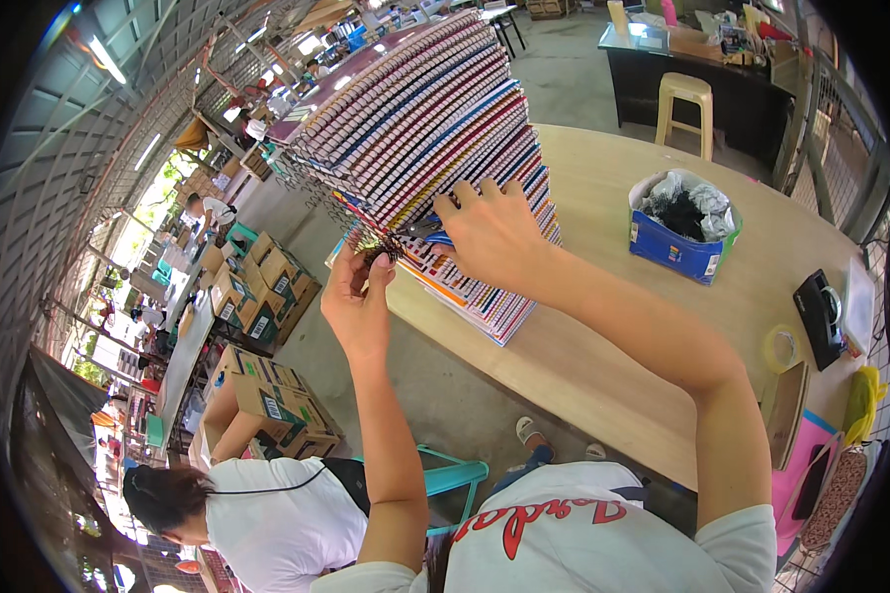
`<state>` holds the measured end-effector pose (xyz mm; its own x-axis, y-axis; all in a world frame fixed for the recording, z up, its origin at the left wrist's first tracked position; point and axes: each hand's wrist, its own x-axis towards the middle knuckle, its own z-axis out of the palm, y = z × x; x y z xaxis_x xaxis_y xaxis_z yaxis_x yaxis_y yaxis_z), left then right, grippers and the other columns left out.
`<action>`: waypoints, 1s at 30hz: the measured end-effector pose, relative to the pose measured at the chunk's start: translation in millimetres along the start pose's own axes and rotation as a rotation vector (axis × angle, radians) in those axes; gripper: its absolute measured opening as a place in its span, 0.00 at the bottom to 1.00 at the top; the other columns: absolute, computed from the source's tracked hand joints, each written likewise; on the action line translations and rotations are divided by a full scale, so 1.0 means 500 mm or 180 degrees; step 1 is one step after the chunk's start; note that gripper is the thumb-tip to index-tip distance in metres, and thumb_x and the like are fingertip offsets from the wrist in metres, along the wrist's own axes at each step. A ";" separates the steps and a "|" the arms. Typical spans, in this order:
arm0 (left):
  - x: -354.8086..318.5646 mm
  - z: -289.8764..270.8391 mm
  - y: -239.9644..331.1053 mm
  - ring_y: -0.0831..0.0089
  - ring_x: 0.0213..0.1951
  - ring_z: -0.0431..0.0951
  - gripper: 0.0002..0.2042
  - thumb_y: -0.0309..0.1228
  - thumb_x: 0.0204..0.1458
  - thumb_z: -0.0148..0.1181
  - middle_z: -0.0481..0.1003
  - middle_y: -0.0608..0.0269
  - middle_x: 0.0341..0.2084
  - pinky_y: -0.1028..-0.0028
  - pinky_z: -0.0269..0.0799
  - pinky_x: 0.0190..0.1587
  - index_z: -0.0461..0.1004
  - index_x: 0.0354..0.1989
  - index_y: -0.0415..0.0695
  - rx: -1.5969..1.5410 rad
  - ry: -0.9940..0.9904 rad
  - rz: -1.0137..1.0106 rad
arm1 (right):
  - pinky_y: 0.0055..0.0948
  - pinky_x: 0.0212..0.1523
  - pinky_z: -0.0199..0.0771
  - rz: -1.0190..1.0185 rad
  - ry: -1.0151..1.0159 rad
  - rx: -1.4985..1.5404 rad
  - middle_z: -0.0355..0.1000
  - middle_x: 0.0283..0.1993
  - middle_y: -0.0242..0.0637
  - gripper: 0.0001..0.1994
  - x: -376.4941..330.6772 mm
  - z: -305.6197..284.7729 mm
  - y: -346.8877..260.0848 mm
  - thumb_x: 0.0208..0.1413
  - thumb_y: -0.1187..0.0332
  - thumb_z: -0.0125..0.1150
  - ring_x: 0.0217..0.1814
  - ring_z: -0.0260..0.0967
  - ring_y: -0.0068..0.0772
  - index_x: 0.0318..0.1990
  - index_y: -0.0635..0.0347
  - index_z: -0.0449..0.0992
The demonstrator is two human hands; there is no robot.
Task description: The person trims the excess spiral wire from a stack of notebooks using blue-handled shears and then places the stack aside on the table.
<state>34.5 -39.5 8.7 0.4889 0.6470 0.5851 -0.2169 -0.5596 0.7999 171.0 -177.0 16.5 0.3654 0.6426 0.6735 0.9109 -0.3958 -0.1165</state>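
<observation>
A tall stack of spiral-bound notebooks [445, 128] stands on the wooden table, its coiled edges facing me. My right hand [499, 237] is closed round blue-handled pliers [431, 231], whose jaws point left at the stack's corner. Just below the jaws, my left hand [359, 295] pinches a dark bunch of thin wire [378, 245] between thumb and fingers. Loose coil ends [318, 193] stick out from the stack's left side. Whether the jaws touch a wire is too small to tell.
On the light wooden table [603, 366] stands a blue box [674, 252] with silvery plastic and dark scraps inside. A tape roll [780, 348] and a black case [819, 318] lie at the right. Beside me, a person in white [287, 519] bends near cardboard boxes [277, 400].
</observation>
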 end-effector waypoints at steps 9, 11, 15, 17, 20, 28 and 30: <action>0.008 0.002 0.014 0.76 0.36 0.79 0.17 0.26 0.57 0.63 0.78 0.59 0.37 0.75 0.80 0.41 0.73 0.53 0.31 -0.0104 -0.0026 0.0052 | 0.43 0.29 0.76 -0.0145 -0.0279 0.0355 0.75 0.29 0.44 0.12 0.019 0.004 0.013 0.45 0.68 0.64 0.29 0.77 0.47 0.37 0.63 0.77; 0.011 -0.003 0.012 0.77 0.34 0.79 0.16 0.26 0.58 0.62 0.78 0.59 0.35 0.75 0.80 0.40 0.73 0.52 0.31 0.0035 -0.0046 0.0089 | 0.43 0.27 0.76 -0.0181 -0.0152 0.0371 0.75 0.28 0.45 0.12 0.017 0.007 0.015 0.42 0.70 0.62 0.28 0.77 0.47 0.37 0.63 0.77; 0.012 -0.005 0.014 0.77 0.34 0.79 0.15 0.26 0.58 0.62 0.78 0.60 0.35 0.76 0.80 0.39 0.73 0.51 0.31 0.0299 -0.0030 0.0212 | 0.42 0.28 0.77 -0.0170 -0.0248 0.0407 0.75 0.27 0.45 0.13 0.017 0.004 0.019 0.41 0.72 0.61 0.28 0.77 0.46 0.37 0.63 0.77; 0.014 -0.008 0.009 0.78 0.34 0.79 0.15 0.26 0.58 0.62 0.78 0.60 0.35 0.77 0.80 0.39 0.73 0.50 0.31 0.0340 -0.0055 0.0213 | 0.42 0.29 0.77 -0.0158 -0.0369 0.0370 0.75 0.28 0.44 0.14 0.017 -0.004 0.021 0.40 0.72 0.61 0.29 0.77 0.46 0.38 0.63 0.77; 0.015 -0.007 0.011 0.77 0.35 0.79 0.15 0.25 0.58 0.61 0.78 0.60 0.36 0.76 0.80 0.39 0.73 0.50 0.30 0.0403 -0.0032 0.0236 | 0.42 0.34 0.75 -0.0017 -0.0184 0.0278 0.75 0.34 0.42 0.16 0.018 -0.027 0.013 0.43 0.68 0.66 0.35 0.77 0.44 0.41 0.61 0.76; 0.017 -0.006 0.013 0.77 0.36 0.79 0.15 0.25 0.58 0.61 0.79 0.59 0.38 0.76 0.80 0.40 0.73 0.51 0.30 -0.0174 -0.0022 -0.0111 | 0.49 0.41 0.69 -0.0243 0.0549 0.0010 0.74 0.38 0.42 0.12 0.024 -0.011 -0.005 0.44 0.67 0.62 0.43 0.72 0.43 0.37 0.61 0.77; 0.019 -0.010 0.007 0.77 0.36 0.79 0.14 0.26 0.58 0.61 0.79 0.59 0.37 0.76 0.80 0.40 0.74 0.50 0.30 -0.0200 0.0002 -0.0146 | 0.48 0.41 0.69 -0.0240 0.0529 -0.0014 0.74 0.38 0.42 0.12 0.025 -0.012 -0.007 0.44 0.67 0.63 0.43 0.72 0.43 0.37 0.61 0.77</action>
<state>33.9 -32.8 17.8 0.4990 0.6715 0.5478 -0.2468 -0.4958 0.8326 171.0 -171.4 29.7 0.2591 0.5534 0.7916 0.9335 -0.3537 -0.0583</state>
